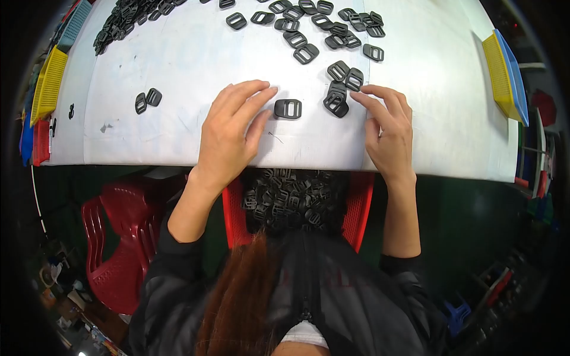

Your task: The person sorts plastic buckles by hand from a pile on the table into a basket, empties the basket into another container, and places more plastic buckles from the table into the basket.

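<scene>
A single black plastic strap buckle [280, 110] lies flat on the white table between my hands. My left hand [233, 121] is just left of it, fingers curved and apart, fingertips close to its edge. On the other side, my right hand [389, 123] reaches over the table with its fingers spread and holds nothing. Its index fingertip is right at a small cluster of black buckles [336, 89], some overlapping one another. Two more buckles [154, 97] rest side by side farther left.
Loose buckles [306, 54] are scattered toward the back, with a dense pile [122, 24] at the back left. A red basket [236, 216] full of buckles is below the table edge. Yellow baskets [47, 83] line the left side; another yellow basket [497, 74] stands right. Red chairs [122, 261] are lower left.
</scene>
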Action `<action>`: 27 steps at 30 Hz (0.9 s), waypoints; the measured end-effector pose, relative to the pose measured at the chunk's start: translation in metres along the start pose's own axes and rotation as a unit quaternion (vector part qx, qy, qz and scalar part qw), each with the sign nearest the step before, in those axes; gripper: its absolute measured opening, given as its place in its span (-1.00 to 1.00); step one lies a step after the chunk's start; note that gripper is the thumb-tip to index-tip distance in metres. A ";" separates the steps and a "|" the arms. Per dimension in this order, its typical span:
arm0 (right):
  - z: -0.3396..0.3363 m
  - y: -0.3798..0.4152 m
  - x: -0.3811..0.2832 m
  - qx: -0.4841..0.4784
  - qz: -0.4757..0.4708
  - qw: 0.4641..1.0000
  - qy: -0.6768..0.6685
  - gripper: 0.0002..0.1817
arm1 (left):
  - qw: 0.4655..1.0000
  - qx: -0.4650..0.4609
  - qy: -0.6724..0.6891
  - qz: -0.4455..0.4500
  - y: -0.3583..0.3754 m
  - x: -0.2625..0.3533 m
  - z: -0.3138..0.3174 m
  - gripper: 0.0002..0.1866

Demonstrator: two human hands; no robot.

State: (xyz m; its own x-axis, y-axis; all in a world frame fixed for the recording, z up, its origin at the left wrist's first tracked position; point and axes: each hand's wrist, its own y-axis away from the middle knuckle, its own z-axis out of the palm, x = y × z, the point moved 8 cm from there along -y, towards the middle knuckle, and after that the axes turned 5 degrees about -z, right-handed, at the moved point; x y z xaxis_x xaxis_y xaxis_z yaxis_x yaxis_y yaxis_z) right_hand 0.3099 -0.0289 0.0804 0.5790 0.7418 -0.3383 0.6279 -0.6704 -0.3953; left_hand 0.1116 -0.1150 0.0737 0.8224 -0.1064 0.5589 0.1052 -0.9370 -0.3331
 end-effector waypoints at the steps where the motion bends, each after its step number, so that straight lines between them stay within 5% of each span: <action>1: -0.003 0.003 0.003 0.010 0.021 1.000 -0.006 -0.55 | 1.000 0.015 0.020 -0.009 -0.003 -0.002 -0.003 -0.57; 6: 0.011 0.004 -0.015 0.057 0.012 0.998 0.021 -0.63 | 0.996 -0.011 -0.057 0.072 -0.011 0.020 0.020 -0.64; 9: 0.022 0.005 -0.016 0.041 0.018 0.999 0.011 -0.64 | 0.998 -0.041 -0.011 0.047 -0.006 0.010 0.029 -0.68; 12: 0.022 0.013 -0.030 0.002 -0.002 0.999 -0.052 -0.71 | 0.968 -0.136 0.163 -0.135 0.003 -0.001 0.035 -0.73; 15: 0.015 0.005 -0.023 0.031 0.008 0.998 -0.046 -0.74 | 0.982 -0.129 0.096 -0.102 -0.008 0.003 0.033 -0.75; 18: 0.014 -0.018 0.005 0.100 0.015 0.994 0.029 -0.73 | 0.998 0.012 -0.029 0.054 -0.040 0.014 0.025 -0.75; 21: 0.025 -0.039 0.009 0.093 -0.020 0.993 0.074 -0.75 | 0.992 0.072 -0.060 0.080 -0.074 0.010 0.037 -0.74; 27: 0.022 -0.051 0.015 0.086 -0.001 0.994 0.062 -0.87 | 0.991 0.014 -0.110 0.081 -0.065 0.013 0.046 -0.75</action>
State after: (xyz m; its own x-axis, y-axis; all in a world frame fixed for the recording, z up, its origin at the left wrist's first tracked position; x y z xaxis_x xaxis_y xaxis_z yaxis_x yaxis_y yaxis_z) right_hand 0.2754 0.0164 0.0769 0.6439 0.7286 -0.2335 0.5375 -0.6479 -0.5397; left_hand 0.1409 -0.0400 0.0674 0.9311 -0.1769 0.3190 -0.0253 -0.9038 -0.4272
